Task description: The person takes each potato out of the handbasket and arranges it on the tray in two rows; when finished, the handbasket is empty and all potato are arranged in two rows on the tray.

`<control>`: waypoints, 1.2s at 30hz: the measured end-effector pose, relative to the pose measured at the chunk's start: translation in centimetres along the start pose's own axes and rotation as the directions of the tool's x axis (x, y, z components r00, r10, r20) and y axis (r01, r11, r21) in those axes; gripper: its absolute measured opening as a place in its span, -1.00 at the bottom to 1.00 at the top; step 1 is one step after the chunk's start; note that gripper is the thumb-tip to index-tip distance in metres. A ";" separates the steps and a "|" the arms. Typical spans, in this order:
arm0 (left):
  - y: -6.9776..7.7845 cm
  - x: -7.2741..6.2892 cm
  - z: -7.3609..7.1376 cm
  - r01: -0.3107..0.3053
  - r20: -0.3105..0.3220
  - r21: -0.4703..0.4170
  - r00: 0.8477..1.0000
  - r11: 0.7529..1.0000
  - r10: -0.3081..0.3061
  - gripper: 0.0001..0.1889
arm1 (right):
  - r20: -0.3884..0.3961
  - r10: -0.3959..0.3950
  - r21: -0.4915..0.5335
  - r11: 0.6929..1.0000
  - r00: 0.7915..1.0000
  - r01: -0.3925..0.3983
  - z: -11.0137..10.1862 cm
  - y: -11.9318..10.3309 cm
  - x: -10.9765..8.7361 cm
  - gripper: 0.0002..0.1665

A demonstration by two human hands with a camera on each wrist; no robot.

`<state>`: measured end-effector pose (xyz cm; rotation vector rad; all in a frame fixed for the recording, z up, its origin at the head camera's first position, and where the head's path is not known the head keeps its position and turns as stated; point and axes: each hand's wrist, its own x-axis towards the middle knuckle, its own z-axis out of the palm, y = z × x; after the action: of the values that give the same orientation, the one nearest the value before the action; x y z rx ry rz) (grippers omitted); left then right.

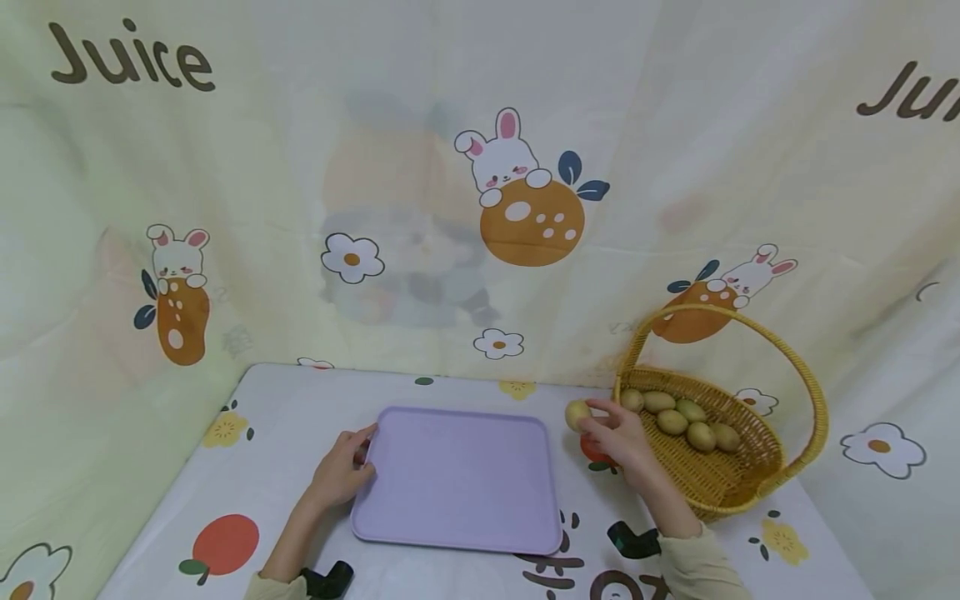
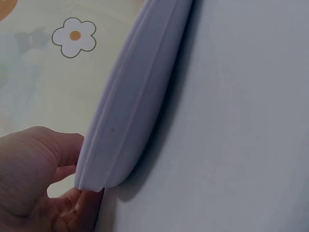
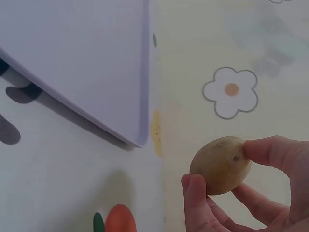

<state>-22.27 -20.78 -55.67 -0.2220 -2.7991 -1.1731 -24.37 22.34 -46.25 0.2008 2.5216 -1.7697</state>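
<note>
A pale purple tray (image 1: 459, 483) lies flat on the table, with nothing on it. My left hand (image 1: 341, 468) holds the tray's left edge; the left wrist view shows the thumb at the rim and the fingers beneath it. To the right of the tray, my right hand (image 1: 624, 437) pinches a small yellowish-brown potato (image 3: 219, 166) between thumb and fingertips, raised over the tabletop. Beside that hand stands a yellow wicker basket (image 1: 708, 487) with a tall arched handle. Several more small potatoes (image 1: 672, 422) lie in its far part.
The white printed tablecloth (image 1: 292, 417) has fruit and flower pictures. Behind the table hangs a cream curtain (image 1: 420, 192) with rabbits and lettering. A black band piece (image 1: 633, 542) sits by each wrist. The basket handle (image 1: 817, 400) arches high on the right.
</note>
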 end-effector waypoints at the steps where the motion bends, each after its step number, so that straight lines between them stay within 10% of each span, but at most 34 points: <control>1: 0.0 0.0 0.0 -0.002 0.000 0.000 1.000 1.000 0.002 -0.32 | 0.000 -0.001 -0.013 1.000 1.000 0.001 0.1 0.0 0.0 -0.40; 36: 0.0 0.0 -0.2 -0.008 0.002 -0.022 1.000 1.000 0.008 -0.33 | 0.051 -0.032 0.066 0.997 0.998 0.029 5.3 -0.7 0.4 -0.46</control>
<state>-22.26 -20.90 -55.55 -0.2359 -2.7851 -1.2034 -25.05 17.16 -47.48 0.1176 2.4461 -1.8450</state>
